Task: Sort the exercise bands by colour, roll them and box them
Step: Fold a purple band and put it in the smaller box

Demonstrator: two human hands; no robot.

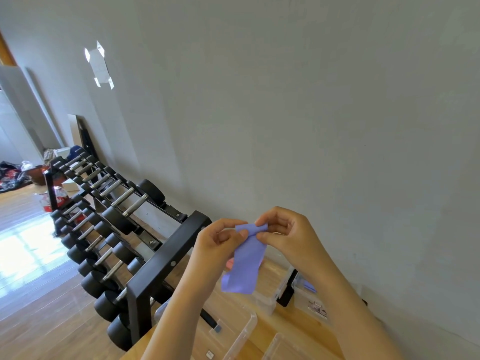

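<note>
Left hand (220, 239) and right hand (283, 233) pinch the purple band's (245, 266) top edge — beside the dumbbell rack (166, 258), above clear boxes (241, 331).

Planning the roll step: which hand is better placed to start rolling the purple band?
Probably the right hand: it pinches the top edge of the purple band where it already curls over. The left hand pinches the flat corner beside, better for steadying.
</note>
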